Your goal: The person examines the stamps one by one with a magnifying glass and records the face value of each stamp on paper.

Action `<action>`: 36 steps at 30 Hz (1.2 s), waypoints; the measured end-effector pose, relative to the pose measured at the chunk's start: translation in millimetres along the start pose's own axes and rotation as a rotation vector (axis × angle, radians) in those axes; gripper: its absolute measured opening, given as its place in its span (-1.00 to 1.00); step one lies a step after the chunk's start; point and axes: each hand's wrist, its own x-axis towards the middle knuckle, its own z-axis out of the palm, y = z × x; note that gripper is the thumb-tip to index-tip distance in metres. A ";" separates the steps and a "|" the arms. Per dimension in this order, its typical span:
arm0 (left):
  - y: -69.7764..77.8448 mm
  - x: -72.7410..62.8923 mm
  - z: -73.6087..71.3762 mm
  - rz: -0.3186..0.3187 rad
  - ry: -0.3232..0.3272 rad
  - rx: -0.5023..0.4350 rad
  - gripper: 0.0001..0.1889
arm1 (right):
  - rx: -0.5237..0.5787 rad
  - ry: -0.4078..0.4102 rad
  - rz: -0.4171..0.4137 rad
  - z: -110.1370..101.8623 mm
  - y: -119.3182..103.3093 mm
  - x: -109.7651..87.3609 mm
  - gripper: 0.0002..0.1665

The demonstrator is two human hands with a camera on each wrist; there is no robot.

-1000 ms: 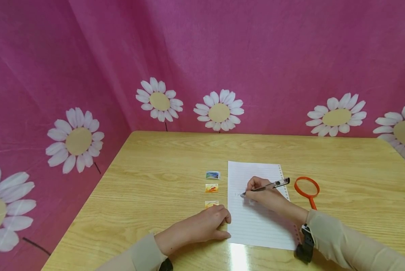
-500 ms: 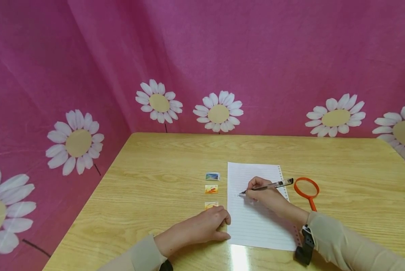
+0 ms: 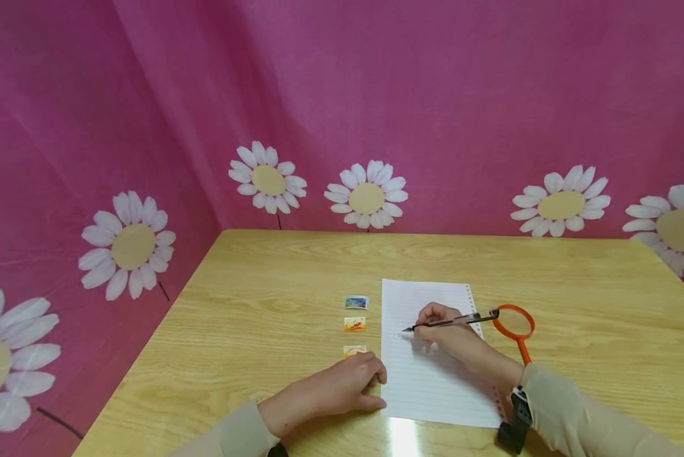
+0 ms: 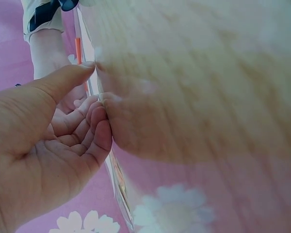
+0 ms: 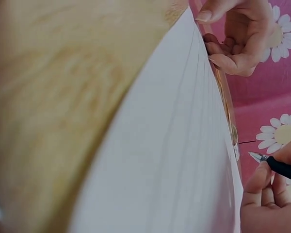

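My right hand point(image 3: 447, 330) pinches a black pen with a clear barrel point(image 3: 453, 322) between thumb and fingers. Its tip points left, right at a short line of faint writing on the lined sheet of paper point(image 3: 427, 387). The right wrist view shows the pen's metal point point(image 5: 255, 156) and dark grip just ahead of the fingertips. At the sheet's left edge rests my left hand point(image 3: 347, 384), thumb and relaxed fingers touching down there and holding nothing. Close beyond it lies a small yellow picture card point(image 3: 355, 349), partly covered by the hand in the head view.
Above that card lie an orange-yellow card point(image 3: 354, 324) and a blue-green one point(image 3: 357, 302), in a column left of the sheet. An orange magnifying glass point(image 3: 523, 349) lies to the right, near the right forearm. Pink flowered cloth point(image 3: 433, 114) hangs behind the wooden table point(image 3: 261, 304).
The pen's back end has swung a little lower, so the pen lies flatter. The whole head view has shifted slightly. The left hand stays in place at the sheet's edge.
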 end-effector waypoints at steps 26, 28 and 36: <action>-1.8 -1.1 0.4 -0.007 -0.001 -0.032 -0.76 | -0.006 0.037 -0.053 -7.2 -1.8 -8.5 -0.80; -1.3 -1.1 -0.1 -0.012 -0.003 -0.036 -0.76 | 0.006 0.041 -0.050 -8.8 -1.5 -9.6 -0.82; 0.4 -1.0 -0.4 -0.003 0.005 -0.038 -0.75 | -0.010 0.070 -0.048 -17.5 1.4 -13.3 -0.83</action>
